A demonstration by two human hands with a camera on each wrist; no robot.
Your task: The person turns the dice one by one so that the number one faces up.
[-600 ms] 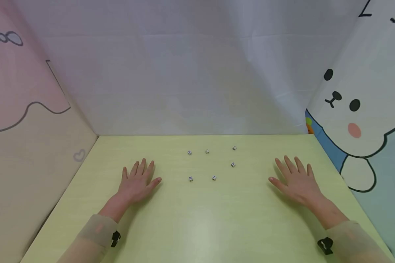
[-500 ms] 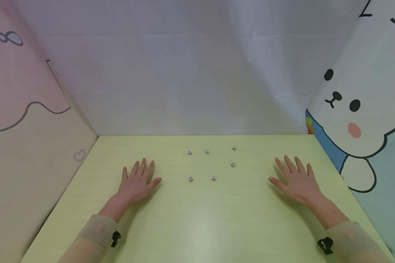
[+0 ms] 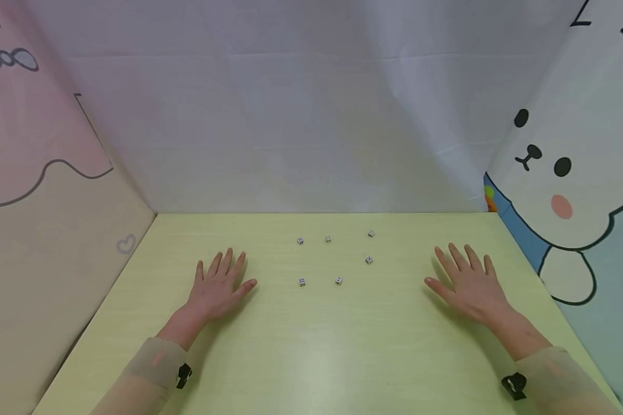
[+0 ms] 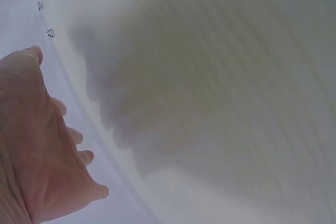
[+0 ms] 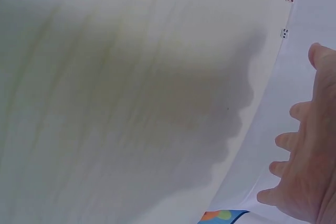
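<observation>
Several small white dice lie spread over the middle of the table: three toward the back [image 3: 300, 241] [image 3: 328, 238] [image 3: 371, 234], one die at mid right [image 3: 369, 260], and two nearer dice [image 3: 302, 282] [image 3: 339, 281]. My left hand [image 3: 215, 291] is to their left, palm down with fingers spread, holding nothing. To their right my right hand [image 3: 472, 291] is spread the same way, also bare. Each wrist view shows a shadow on the table beneath the hand; the left hand [image 4: 44, 145] and right hand [image 5: 310, 145] touch no die.
The pale yellow-green table [image 3: 311, 346] meets a white cloth wall [image 3: 311, 132] at the back. A pink and cream panel [image 3: 41, 259] stands on the left, and a panel with a cartoon animal [image 3: 576, 230] on the right. Black bands show at both sleeves.
The head view has shifted very slightly. Both hands keep nearly the same pose, and the dice lie in the same arrangement.
</observation>
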